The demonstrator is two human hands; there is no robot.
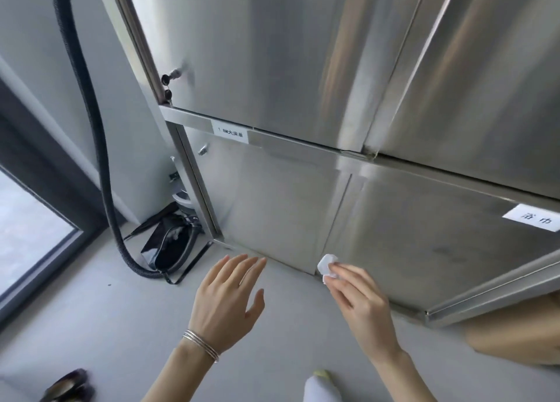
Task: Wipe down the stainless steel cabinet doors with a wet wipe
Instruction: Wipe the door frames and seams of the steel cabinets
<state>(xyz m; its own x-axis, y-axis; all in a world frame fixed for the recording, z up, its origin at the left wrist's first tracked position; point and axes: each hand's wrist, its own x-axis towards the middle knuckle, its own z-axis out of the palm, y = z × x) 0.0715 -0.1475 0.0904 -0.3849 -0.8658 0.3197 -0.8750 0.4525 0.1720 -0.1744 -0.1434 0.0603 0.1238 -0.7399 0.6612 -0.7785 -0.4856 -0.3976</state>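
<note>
A tall stainless steel cabinet fills the upper right, with two upper doors (272,53) and two lower doors (278,201). My right hand (357,298) pinches a small crumpled white wet wipe (328,265) at the bottom edge of the lower doors, near the seam between them. My left hand (227,301) hovers over the floor in front of the lower left door, fingers straight and spread, holding nothing. Thin silver bangles circle its wrist.
A black ribbed hose (100,147) hangs down the left wall and curls on the floor. A black bag (172,247) lies beside the cabinet's left corner. White labels (231,134) sit on the cabinet rail. A dark shoe (68,386) is at bottom left, a tan object (515,338) at right.
</note>
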